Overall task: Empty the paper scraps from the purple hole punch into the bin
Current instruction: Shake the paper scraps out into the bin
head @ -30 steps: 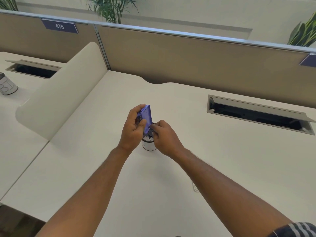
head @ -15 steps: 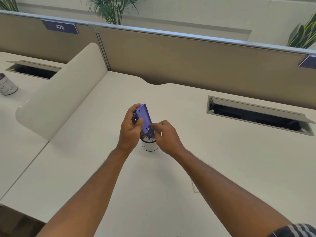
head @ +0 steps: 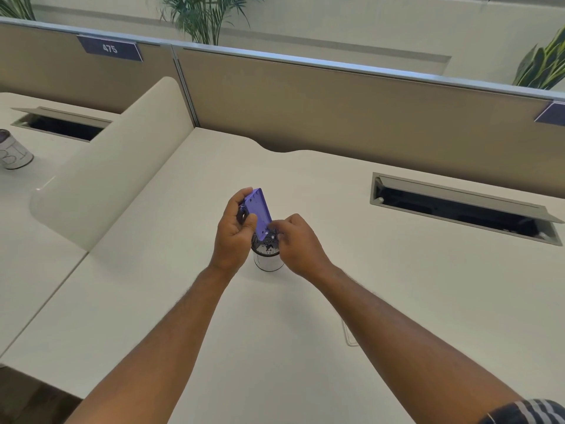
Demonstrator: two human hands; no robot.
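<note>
The purple hole punch (head: 259,213) is held tilted, its flat underside facing me and its lower end over a small white cylindrical bin (head: 268,261) standing on the desk. My left hand (head: 234,232) grips the punch from the left side. My right hand (head: 296,243) pinches the punch's lower right corner just above the bin's mouth. White paper dots and dark patches show inside the bin. The punch's handle side is hidden behind the left hand.
A cream curved divider (head: 116,166) rises to the left. Cable trays with raised lids are sunk into the desk at right (head: 458,206) and far left (head: 61,123). A second small bin (head: 13,151) stands at far left. A tan partition (head: 336,102) runs along the back.
The punch has tipped so its lower end swings further right over the bin, and both hands have shifted slightly down and closer together around it.
</note>
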